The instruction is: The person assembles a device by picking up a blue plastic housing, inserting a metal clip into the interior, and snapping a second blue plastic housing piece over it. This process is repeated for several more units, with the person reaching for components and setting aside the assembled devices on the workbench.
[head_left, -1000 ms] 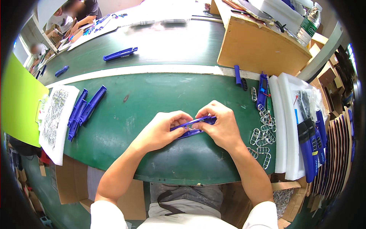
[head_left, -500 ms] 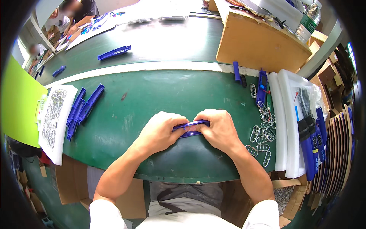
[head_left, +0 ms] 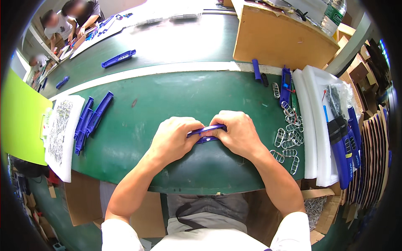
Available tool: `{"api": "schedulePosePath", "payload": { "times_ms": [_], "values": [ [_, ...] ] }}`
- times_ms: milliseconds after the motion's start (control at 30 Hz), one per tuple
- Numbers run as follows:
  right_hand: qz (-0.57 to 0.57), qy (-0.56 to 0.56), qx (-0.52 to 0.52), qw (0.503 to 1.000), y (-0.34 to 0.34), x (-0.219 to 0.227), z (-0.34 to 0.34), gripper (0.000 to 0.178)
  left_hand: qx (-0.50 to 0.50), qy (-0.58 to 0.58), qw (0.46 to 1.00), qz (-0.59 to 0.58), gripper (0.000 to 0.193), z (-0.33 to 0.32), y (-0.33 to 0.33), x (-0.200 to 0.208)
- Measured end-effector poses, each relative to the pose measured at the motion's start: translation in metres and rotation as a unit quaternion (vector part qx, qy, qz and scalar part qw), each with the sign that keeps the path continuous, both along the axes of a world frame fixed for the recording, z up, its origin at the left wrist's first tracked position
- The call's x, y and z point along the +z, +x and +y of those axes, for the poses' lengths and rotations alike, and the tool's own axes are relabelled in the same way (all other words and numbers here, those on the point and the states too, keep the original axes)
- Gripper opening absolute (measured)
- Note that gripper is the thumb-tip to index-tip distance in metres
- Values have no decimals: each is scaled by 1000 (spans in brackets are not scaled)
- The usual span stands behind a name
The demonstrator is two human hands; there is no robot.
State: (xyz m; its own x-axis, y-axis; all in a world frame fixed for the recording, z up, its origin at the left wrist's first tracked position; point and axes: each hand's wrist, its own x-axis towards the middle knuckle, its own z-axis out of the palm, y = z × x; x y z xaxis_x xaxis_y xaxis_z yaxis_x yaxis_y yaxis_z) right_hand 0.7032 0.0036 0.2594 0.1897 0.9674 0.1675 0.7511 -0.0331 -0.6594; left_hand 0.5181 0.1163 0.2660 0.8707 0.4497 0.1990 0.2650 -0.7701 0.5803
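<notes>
Over the green worktop near its front edge, both hands grip a blue plastic shell [head_left: 217, 126]. My left hand [head_left: 173, 136] is closed on its left end, and my right hand [head_left: 238, 133] is closed on its right end. The thumbs press in toward the middle of the shell, and the fingers hide much of it. Several similar blue shells [head_left: 95, 118] lie on the left of the worktop. To the right of my right hand lies a loose group of silver oval metal frames [head_left: 289, 144].
A white foam slab [head_left: 63, 134] bearing small metal pieces is at left, beside a lime-green panel [head_left: 23, 119]. White foam blocks [head_left: 309, 125] and blue devices [head_left: 340, 152] stand at right. Behind are a wooden box [head_left: 284, 37] and a bottle [head_left: 333, 16]. Other people work far left.
My view has shifted slightly. Both hands keep their grip on the blue shell, which has hardly turned. A person in the background at far left has leaned further into view.
</notes>
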Motion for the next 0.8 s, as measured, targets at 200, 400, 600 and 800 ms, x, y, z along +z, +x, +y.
{"api": "schedulePosePath", "payload": {
  "times_ms": [200,400,600,800],
  "values": [
    [-27,28,66,997,6,-1,-1,23,-2,-21,1000,-7,18,0,-1,0],
    [-34,25,74,996,7,0,2,23,-9,-8,1000,-14,18,3,-1,-2],
    [-38,51,46,997,2,-7,2,15,-16,11,999,-28,18,0,-1,2],
    [-31,63,34,997,-3,-8,-2,13,-33,5,999,-34,18,1,-1,-2]
  ]
}}
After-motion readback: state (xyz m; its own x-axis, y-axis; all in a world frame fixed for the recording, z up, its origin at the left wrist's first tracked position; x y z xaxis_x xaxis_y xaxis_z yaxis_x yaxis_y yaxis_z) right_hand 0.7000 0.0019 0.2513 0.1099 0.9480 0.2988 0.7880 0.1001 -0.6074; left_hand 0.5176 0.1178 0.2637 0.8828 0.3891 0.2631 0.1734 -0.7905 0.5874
